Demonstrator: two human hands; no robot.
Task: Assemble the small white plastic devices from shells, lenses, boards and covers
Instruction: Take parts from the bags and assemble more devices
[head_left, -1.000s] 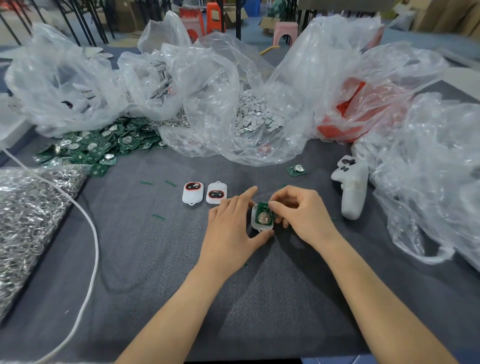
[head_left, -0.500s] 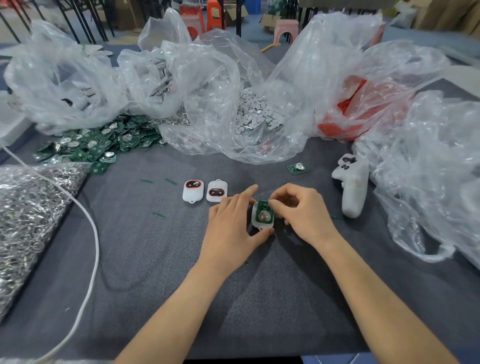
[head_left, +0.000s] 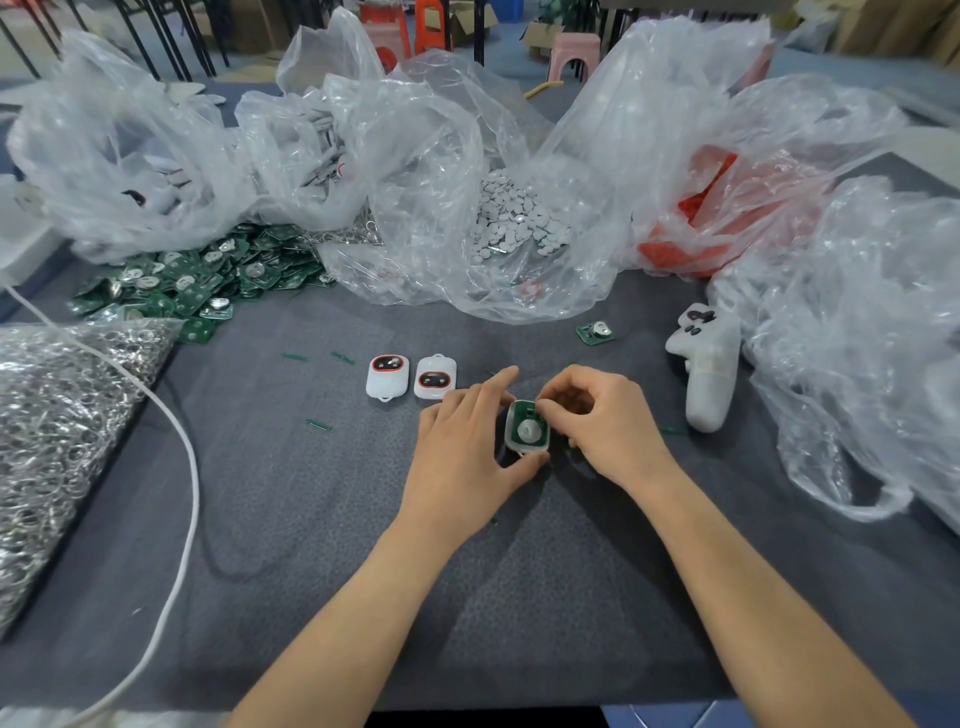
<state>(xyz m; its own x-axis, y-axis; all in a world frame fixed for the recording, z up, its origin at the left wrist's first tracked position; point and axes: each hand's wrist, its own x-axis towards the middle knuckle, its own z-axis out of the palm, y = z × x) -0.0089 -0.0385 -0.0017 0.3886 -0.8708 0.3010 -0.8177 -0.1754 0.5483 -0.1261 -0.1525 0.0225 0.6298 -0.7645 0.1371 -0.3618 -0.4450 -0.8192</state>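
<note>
Shell (head_left: 511, 435) w/ board (head_left: 525, 414) sits just right of finished devices (head_left: 435, 378); our left hand (head_left: 467, 447) grips it, right hand (head_left: 608, 421) pinches the board.

Position: head-worn, above the desk (head_left: 291, 545), near edge.
Facing: forward and down, toward the far edge.
Nearness: close, wide-angle.

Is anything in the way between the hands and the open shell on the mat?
Nothing visible does. The left hand grips the open shell by its edges, and the right hand pinches the green board at its top edge inside it. The two white devices lie apart to the left.
</note>
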